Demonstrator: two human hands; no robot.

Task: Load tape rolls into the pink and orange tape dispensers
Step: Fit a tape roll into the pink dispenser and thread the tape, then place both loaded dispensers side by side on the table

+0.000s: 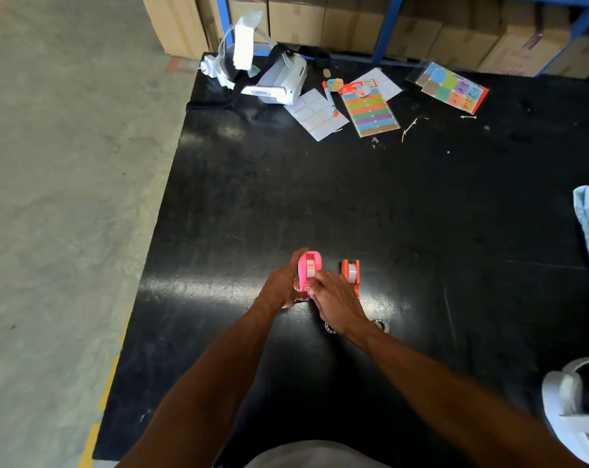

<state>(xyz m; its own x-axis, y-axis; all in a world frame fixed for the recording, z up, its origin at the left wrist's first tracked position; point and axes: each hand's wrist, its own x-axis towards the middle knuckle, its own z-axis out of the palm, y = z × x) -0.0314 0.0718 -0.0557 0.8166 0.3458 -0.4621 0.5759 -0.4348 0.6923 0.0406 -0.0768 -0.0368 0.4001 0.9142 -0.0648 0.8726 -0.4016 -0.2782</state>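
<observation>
The small pink plastic tape dispenser is sitting on the glossy black tabletop, a pale tape roll showing in its cradle; the left hand is cupping its left side; the right hand is pinching at its near end; the orange plastic tape dispenser, also holding a roll, is standing just beside it to the right.

My left hand and right hand are bare, no gloves, rings or watch that I can see, both forearms uncovered with no sleeves reaching them, and a pale grey garment shows at my waist.
</observation>
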